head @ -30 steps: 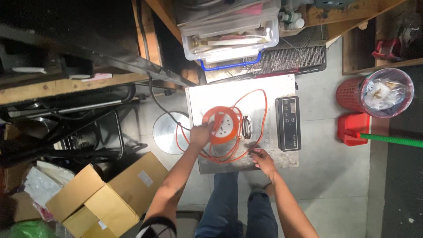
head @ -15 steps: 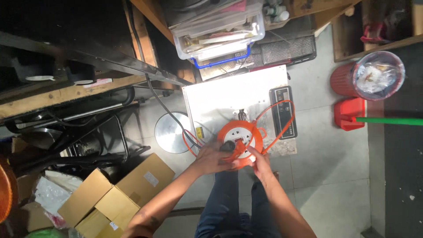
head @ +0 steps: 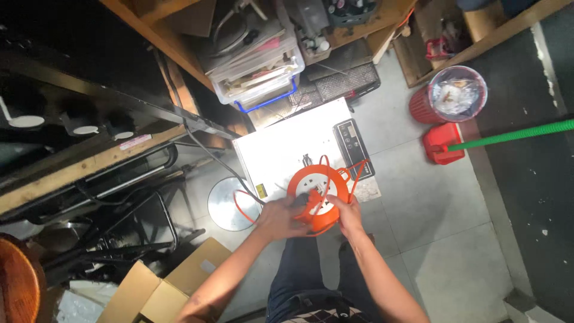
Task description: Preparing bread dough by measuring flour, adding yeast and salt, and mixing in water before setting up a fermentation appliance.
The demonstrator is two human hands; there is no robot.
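Both hands hold a round orange plastic cable reel with a white face [head: 317,194] over the near edge of a low white rectangular bench [head: 281,149]. The left hand [head: 280,216] is closed around the reel's left and lower rim, and the right hand [head: 348,210] grips its lower right rim, fingers curled over the edge. Holding it on two sides like this seems to keep the drum steady and its face turned upward. It appears lifted just clear of the bench top rather than resting flat, though that is hard to tell from above.

Loose loops of thin orange cord [head: 239,203] spill off the reel: one hangs past the bench's near left corner toward a round grey metal disc [head: 230,203] on the floor, another arcs by the right edge, over a flat black rectangular device [head: 353,149] lying along that side.

The bench's far edge sits close to a clear plastic storage crate with blue handles [head: 257,72] and a dark mesh tray [head: 341,81]. To the right, the grey floor is open as far as a red bin lined with a clear bag [head: 451,96] and a red dustpan with a green handle [head: 442,143]. Brown cardboard boxes [head: 161,287] crowd the near left.
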